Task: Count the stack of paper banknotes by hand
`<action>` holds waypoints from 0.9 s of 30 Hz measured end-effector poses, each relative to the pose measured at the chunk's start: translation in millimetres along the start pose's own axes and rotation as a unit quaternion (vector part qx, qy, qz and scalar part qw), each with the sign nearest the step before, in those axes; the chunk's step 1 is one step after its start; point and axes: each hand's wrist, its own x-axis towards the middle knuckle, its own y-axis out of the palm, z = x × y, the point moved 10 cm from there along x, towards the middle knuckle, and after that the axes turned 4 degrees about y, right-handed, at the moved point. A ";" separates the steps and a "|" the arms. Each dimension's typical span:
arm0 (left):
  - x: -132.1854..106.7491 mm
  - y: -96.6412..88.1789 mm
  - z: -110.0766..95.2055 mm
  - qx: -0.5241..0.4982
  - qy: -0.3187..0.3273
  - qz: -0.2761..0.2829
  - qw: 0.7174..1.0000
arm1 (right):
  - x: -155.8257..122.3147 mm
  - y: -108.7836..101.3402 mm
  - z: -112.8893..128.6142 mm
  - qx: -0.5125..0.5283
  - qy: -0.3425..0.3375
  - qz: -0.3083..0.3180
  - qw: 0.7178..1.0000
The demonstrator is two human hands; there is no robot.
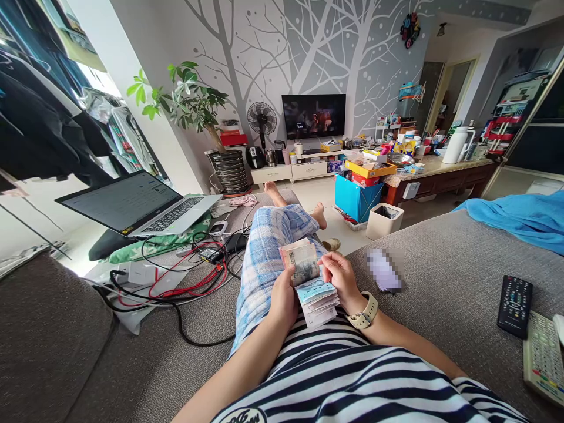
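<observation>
A wad of banknotes (301, 262) is held over my lap, bent so that its near part fans downward. My left hand (284, 296) grips it from the left, with the thumb on top of the notes. On the other side my right hand (341, 276) has thumb and fingers pinched at the notes' right edge. The blue-topped folded notes (316, 289) hang between both hands, with several paler layers below. A beige watch (365, 311) is on the right wrist. Under the hands are checked trousers (259, 258) and a striped shirt (335, 358).
Left on the sofa are an open laptop (176, 214) and tangled cables (211, 276). To the right lie a blurred phone-like object (383, 270), a black remote (514, 305) and a pale remote (544, 352). A bin (384, 222) and a cluttered table (440, 170) stand beyond.
</observation>
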 end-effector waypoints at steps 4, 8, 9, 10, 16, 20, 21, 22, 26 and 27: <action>2.0 -4.6 -0.4 0.019 0.009 -0.004 1.000 | 0.0 0.4 -0.7 -0.001 0.007 0.000 1.000; 0.7 -7.1 -2.5 0.036 0.014 -0.015 0.999 | 0.4 -4.3 -4.7 0.013 0.024 -0.019 0.999; -0.2 -6.0 -3.0 0.036 0.013 -0.013 0.999 | 0.9 -4.9 -6.8 0.023 0.032 -0.020 0.999; -1.2 -4.7 -3.5 0.036 0.012 -0.010 0.999 | 1.5 -5.5 -9.2 0.033 0.040 -0.021 0.998; -5.5 -1.9 -5.1 0.048 0.007 -0.012 0.999 | 4.7 -14.3 -14.5 0.010 0.051 -0.054 0.997; -5.2 -1.3 -4.6 0.051 0.007 -0.006 0.999 | 3.5 -14.7 -9.8 -0.028 0.040 -0.059 0.997; -5.0 -1.3 -4.8 0.052 0.008 -0.005 0.999 | 3.1 -13.8 -7.9 -0.043 0.035 -0.056 0.997; -4.8 -1.4 -5.0 0.054 0.009 -0.004 0.998 | 2.7 -13.4 -6.2 -0.058 0.029 -0.056 0.996; -4.1 -0.5 -5.2 0.054 0.009 0.004 0.999 | 2.3 -13.7 -5.2 -0.094 0.021 -0.056 0.994; -3.8 -0.6 -5.3 0.053 0.010 0.003 0.999 | 2.5 -13.5 -5.8 -0.097 0.021 -0.053 0.994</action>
